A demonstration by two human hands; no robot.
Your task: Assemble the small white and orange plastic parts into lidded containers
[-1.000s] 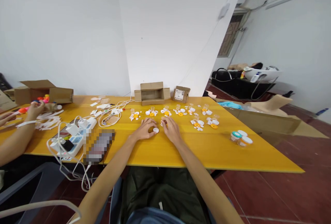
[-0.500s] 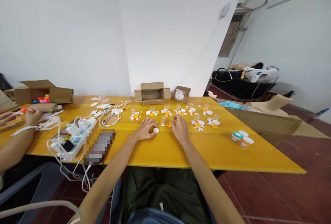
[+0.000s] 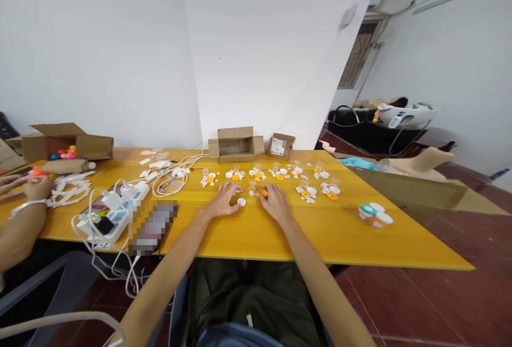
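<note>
Right hand (image 3: 275, 204) has drawn back from the far parts to the orange ring (image 3: 263, 193).
Its fingertips touch the ring, grip loose; left hand (image 3: 222, 201) rests open just left of the white cap (image 3: 241, 202), beside the ring on the table (image 3: 320, 235).

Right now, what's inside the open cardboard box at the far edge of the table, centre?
The cardboard box shows only bare brown walls and flaps. Its front wall hides the floor, so anything lying low inside cannot be seen.

A white label (image 3: 277, 147) is stuck on the small cardboard box (image 3: 281, 146) at twelve o'clock, but its words are too small to be read.
</note>
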